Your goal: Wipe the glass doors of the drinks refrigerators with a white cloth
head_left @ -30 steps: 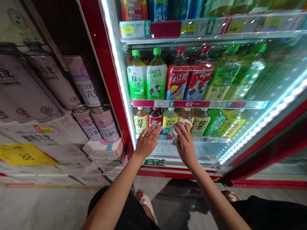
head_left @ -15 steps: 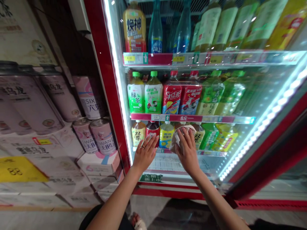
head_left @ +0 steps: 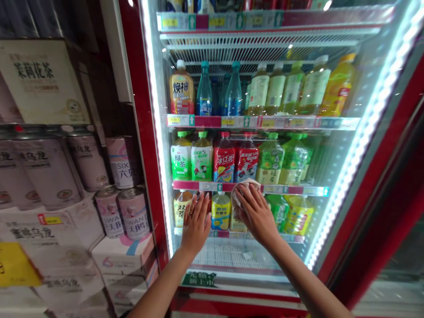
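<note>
A lit drinks fridge with a red frame [head_left: 141, 110] fills the middle, bottles standing behind its glass. My right hand [head_left: 253, 210] presses a pale cloth [head_left: 236, 201] against the glass, over the lower shelf's price strip [head_left: 298, 190]. My left hand [head_left: 198, 223] lies flat on the glass with its fingers stretched upward, a ring on one finger, and holds nothing. Just behind the left fingers are a bottle with a cream label [head_left: 180, 210] and a yellow lemon drink bottle [head_left: 221, 212]. Red tea bottles [head_left: 224, 159] stand on the shelf above.
Stacked boxes [head_left: 122, 260] and pink cans [head_left: 134, 212] stand left of the fridge, close to its frame. Purple-grey canisters [head_left: 43, 168] sit farther left. A red edge [head_left: 380, 260] runs along the right side.
The view has tilted up, showing higher shelves. Against the bottles, my right hand and the cloth have moved up and slightly left, onto the price strip. My left hand has shifted slightly, still flat.
</note>
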{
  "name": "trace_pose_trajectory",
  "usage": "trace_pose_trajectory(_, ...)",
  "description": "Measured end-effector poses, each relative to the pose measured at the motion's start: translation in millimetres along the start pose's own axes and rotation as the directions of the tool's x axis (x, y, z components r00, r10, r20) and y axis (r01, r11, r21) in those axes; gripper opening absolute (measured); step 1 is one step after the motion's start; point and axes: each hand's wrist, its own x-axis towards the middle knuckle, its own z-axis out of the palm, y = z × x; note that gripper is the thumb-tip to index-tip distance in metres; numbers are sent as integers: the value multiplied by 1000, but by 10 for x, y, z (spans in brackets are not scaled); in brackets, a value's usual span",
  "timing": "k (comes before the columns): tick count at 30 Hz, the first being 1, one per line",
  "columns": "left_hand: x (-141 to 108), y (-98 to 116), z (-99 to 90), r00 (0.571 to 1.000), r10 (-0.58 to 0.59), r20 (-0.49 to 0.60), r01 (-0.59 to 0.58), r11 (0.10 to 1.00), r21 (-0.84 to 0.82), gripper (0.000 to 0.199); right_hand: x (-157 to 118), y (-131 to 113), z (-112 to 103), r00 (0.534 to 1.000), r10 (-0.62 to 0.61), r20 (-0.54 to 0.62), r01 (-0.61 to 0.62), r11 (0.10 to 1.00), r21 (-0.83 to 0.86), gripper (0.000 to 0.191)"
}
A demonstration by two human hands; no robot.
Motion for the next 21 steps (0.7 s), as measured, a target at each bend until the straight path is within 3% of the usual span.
trace_pose_trajectory(4, 472, 21, -23, 998, -19, -63, 19, 1000, -6, 79, 391, 231, -159, 970, 181, -161, -182, 983, 10, 83)
trace_pose_trajectory(7, 917, 119, -97, 993, 22, -119, -21, 1000, 5, 78, 649, 350, -225, 983, 72, -169, -75, 997, -14, 85)
trace_pose_trajectory(11, 1509, 295, -189, 982, 72, -174, -69, 997, 25, 76, 653, 513, -313, 983, -143, -119, 133, 987, -87, 84)
trace_pose_trajectory(14, 1995, 419, -227, 973, 110, -203, -104, 994, 40, 76, 718, 701, -439, 985, -138, -108, 125, 986, -112, 82)
trace_pose_trajectory(17, 2615, 539, -298, 960, 183, -212, -177, 983, 46, 75, 1169, 963, -644, 975, -80, -208, 59, 993, -105, 83)
trace_pose_trajectory(21, 3530, 672, -495, 942, 275, -191, -269, 962, 56, 82, 2136, 1416, -1045, 943, -97, -317, 79, 994, -70, 83)
